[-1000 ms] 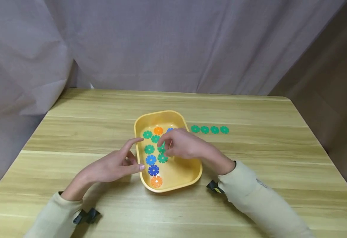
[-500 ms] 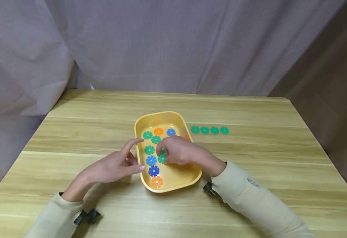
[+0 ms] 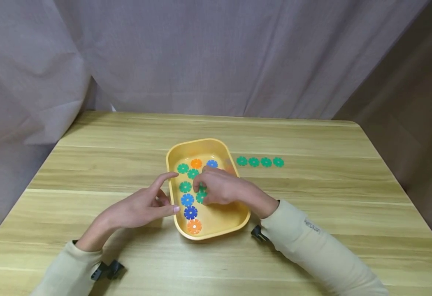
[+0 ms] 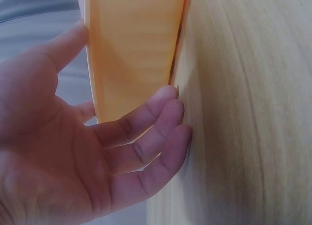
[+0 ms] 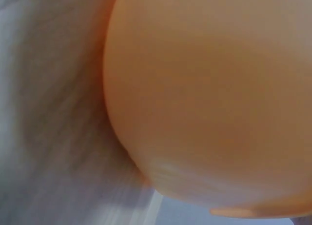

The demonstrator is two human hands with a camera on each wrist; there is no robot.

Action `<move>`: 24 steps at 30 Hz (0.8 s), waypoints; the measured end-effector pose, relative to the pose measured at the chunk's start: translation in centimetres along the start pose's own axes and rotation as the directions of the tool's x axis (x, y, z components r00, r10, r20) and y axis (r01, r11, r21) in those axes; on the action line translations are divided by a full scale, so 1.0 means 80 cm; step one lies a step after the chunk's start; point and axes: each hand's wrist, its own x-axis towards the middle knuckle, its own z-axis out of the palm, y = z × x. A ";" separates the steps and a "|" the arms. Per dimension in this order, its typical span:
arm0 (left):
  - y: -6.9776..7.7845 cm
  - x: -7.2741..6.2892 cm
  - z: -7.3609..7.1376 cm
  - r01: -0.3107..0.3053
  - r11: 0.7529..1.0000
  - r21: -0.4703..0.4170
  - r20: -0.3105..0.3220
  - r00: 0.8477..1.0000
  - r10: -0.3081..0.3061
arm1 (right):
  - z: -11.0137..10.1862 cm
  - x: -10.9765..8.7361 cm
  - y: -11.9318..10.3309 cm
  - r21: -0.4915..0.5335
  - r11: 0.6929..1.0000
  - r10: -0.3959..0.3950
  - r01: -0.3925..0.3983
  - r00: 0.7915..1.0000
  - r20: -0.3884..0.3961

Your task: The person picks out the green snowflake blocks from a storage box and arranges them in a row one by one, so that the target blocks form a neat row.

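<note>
In the head view, my left hand [image 3: 138, 206] is at the left side of a yellow plastic tray [image 3: 243, 222], thumb and index fingertips over its rim. The left wrist view has the other fingers [image 4: 168, 152] loosely bent against the tray's outer wall [image 4: 131, 44] and the table. My right hand [image 3: 219, 187] reaches inside the tray with curled fingers. Below its fingertips are a green notched building disc [image 3: 201, 197] and part of another; whether it pinches one is hidden. Only the tray's outside [image 5: 209, 98] and table show in the right wrist view.
Left in the tray lie more discs: several green [image 3: 185, 187], light blue [image 3: 187, 200], dark blue [image 3: 191, 212] and orange [image 3: 194, 226]. A row of several green discs [image 3: 254, 162] lies right of the tray on the wooden table [image 3: 312, 185]. A grey curtain [image 3: 216, 57] hangs behind.
My right hand has come down a little toward the green discs and uncovered the blue disc at the tray's far end, then stays nearly still. The left hand keeps its place at the rim.
</note>
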 end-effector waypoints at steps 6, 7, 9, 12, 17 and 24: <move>0.001 0.000 0.001 0.001 1.000 -0.003 0.000 1.000 -0.001 | -0.001 0.002 0.002 0.006 1.000 -0.007 0.007 1.000 0.023; 0.001 0.000 0.001 -0.004 1.000 -0.002 0.001 1.000 0.004 | -0.002 0.002 0.002 0.008 1.000 -0.009 0.008 1.000 0.024; 0.002 0.000 0.001 -0.007 1.000 0.000 0.001 1.000 0.007 | -0.002 0.001 0.002 0.003 1.000 -0.018 0.018 1.000 0.024; 0.001 -0.001 0.001 -0.010 1.000 0.003 -0.004 1.000 0.010 | -0.001 -0.001 0.000 -0.023 0.998 -0.054 0.054 0.998 0.013; 0.003 -0.001 0.000 -0.012 1.000 0.008 -0.006 1.000 0.012 | 0.000 -0.008 -0.001 -0.091 0.989 -0.116 0.115 0.993 -0.013; 0.004 -0.002 0.001 -0.012 1.000 0.001 -0.002 1.000 0.012 | -0.005 -0.020 0.001 -0.008 0.988 -0.154 0.153 0.987 -0.053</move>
